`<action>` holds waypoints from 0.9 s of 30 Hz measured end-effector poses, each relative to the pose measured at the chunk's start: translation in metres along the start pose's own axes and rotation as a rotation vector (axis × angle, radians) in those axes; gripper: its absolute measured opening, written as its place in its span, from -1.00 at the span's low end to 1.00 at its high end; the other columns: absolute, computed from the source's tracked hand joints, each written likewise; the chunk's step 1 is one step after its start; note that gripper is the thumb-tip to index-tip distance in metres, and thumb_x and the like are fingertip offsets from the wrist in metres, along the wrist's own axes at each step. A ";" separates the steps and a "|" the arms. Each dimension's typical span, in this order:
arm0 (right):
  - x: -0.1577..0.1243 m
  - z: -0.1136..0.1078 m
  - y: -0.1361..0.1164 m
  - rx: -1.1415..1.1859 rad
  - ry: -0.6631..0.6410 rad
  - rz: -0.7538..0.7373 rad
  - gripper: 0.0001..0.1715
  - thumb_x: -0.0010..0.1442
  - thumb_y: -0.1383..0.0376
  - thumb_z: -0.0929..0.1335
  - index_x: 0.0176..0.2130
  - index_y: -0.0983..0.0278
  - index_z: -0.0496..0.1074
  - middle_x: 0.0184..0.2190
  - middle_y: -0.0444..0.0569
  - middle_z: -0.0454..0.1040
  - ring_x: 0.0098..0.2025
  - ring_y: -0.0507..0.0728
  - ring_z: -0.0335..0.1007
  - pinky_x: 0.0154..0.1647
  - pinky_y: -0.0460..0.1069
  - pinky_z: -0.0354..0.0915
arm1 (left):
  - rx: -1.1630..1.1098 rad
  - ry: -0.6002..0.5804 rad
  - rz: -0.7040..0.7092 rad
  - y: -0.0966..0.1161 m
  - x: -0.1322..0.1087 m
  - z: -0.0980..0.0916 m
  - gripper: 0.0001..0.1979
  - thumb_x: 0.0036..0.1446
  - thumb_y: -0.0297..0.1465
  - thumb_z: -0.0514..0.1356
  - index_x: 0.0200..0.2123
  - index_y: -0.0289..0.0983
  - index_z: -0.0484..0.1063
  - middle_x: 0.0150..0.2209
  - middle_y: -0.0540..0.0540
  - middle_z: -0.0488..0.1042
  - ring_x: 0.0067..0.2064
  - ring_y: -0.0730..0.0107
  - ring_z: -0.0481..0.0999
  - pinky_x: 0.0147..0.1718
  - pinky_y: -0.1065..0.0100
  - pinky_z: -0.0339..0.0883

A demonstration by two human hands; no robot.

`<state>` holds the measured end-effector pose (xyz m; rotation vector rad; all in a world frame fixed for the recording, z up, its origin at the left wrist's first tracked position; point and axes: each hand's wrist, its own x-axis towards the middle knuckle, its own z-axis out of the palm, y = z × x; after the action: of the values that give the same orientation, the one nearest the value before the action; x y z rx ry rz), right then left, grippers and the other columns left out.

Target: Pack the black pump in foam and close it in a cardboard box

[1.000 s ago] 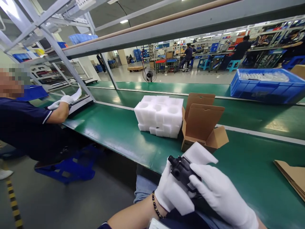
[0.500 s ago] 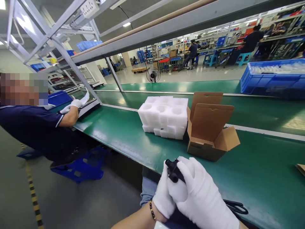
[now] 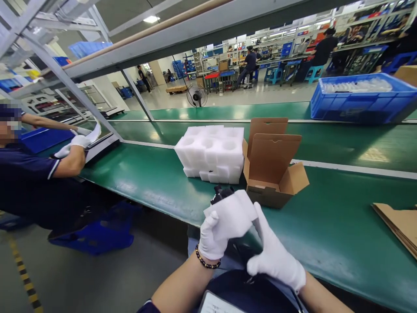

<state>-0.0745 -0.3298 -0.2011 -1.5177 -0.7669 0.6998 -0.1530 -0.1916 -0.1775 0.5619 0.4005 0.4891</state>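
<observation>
My left hand [image 3: 213, 237], in a white glove, is closed around a white foam piece [image 3: 231, 215] held above my lap at the table's front edge. A black part [image 3: 222, 193] sticks out beyond the foam's far side; most of it is hidden, so its kind is unclear. My gloved right hand [image 3: 275, 256] is open, thumb and fingers spread, with its fingertips at the foam's right end. An open cardboard box [image 3: 270, 198] stands on the green table [image 3: 332, 226] beyond my hands. Left of it sits a white foam block [image 3: 211, 156] with round hollows.
Flat cardboard [image 3: 395, 224] lies at the right. A blue crate [image 3: 361, 102] holding white items stands at the back right. On the left, a co-worker's gloved hand [image 3: 80, 141] holds something white. A metal shelf frame [image 3: 137, 93] rises over the table.
The black part, facing me earlier between both hands, is now mostly behind the foam piece. My right hand has moved off and opened. The view has shifted right.
</observation>
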 end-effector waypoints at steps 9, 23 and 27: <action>-0.030 0.032 0.034 -0.598 -0.086 -0.091 -0.71 0.10 0.21 0.34 -0.22 0.32 0.53 -0.32 0.09 0.54 -0.25 0.30 0.49 -0.17 0.20 0.45 | -0.089 0.013 0.182 0.028 0.025 -0.019 -0.45 -0.15 -0.19 0.33 -0.03 -0.21 0.47 0.11 -0.16 0.44 0.31 -0.14 0.12 0.27 -0.17 -0.03; 0.014 0.016 -0.024 -0.131 0.210 -0.184 -0.23 0.17 -0.12 0.30 0.21 0.22 0.16 0.20 0.17 0.24 0.26 0.29 0.15 0.26 0.22 0.16 | 0.220 -0.452 0.182 0.009 0.009 -0.047 -0.23 -0.30 -0.32 0.46 0.07 -0.14 0.32 0.12 -0.20 0.36 0.18 -0.11 0.30 0.21 -0.11 0.07; 0.009 0.019 -0.049 0.036 -0.101 -0.176 0.00 -0.14 0.01 0.52 0.19 0.21 0.18 0.15 0.08 0.29 0.20 0.30 0.23 0.24 0.17 0.20 | 0.213 -0.578 0.188 0.005 -0.001 -0.030 -0.26 -0.22 -0.28 0.44 0.09 -0.12 0.29 0.13 -0.21 0.36 0.18 -0.14 0.32 0.21 -0.16 0.03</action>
<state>-0.0874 -0.3091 -0.1536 -1.3719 -0.9466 0.6582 -0.1703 -0.1765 -0.1975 0.9194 -0.1567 0.4423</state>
